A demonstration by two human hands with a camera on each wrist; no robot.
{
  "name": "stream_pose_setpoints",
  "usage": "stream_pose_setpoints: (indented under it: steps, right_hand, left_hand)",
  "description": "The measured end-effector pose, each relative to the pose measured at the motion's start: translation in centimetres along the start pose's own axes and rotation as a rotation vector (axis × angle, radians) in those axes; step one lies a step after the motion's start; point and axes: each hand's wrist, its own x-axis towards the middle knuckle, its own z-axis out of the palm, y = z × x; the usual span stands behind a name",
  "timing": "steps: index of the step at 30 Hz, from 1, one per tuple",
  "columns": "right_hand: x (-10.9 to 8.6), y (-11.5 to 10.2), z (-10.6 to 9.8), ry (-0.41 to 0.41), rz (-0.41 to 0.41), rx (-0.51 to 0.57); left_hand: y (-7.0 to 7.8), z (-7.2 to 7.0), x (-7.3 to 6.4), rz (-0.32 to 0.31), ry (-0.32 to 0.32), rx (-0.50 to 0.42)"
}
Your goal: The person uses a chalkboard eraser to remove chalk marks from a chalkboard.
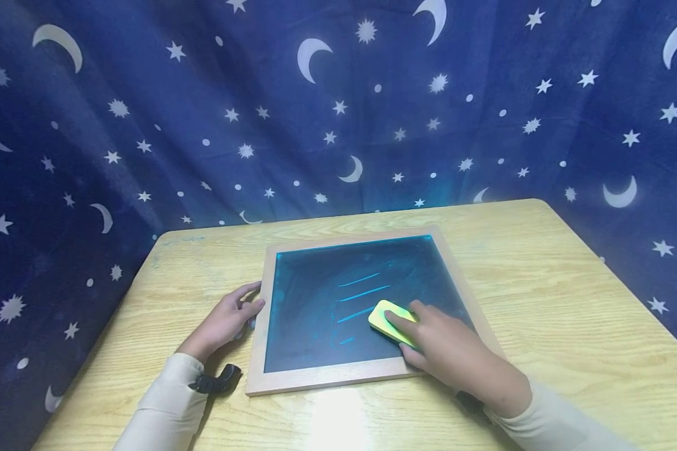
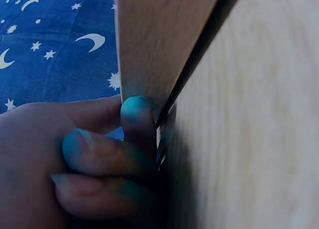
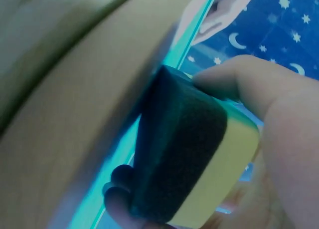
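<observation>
A chalkboard [image 1: 310,300] in a light wooden frame [image 1: 327,374] lies on the table, with several blue chalk strokes [image 1: 363,293] near its middle. My left hand [image 1: 228,319] pinches the frame's left edge between thumb and fingers. Blue chalk dust coats the fingertips [image 2: 134,107] in the left wrist view. On the lower right of the board, my right hand [image 1: 451,347] grips a chalkboard eraser [image 1: 388,318], yellow on top with dark felt below. The right wrist view shows the eraser [image 3: 184,154] from its side, thumb and fingers around it, beside the wooden frame.
The light wood-grain table [image 1: 547,300] extends around the board, with faint blue smudges at its far left corner. A dark blue curtain [image 1: 293,113] with moons and stars hangs behind and at both sides. A black strap [image 1: 217,381] is on the left wrist.
</observation>
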Motion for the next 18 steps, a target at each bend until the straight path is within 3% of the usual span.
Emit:
stream_pose_setpoints:
  steps: [18]
  right_hand:
    - [1.4,-3.7,1.0,-0.001,-0.152,0.034]
  left_hand:
    - [-0.3,-0.2,0.2,0.009,-0.008,0.002]
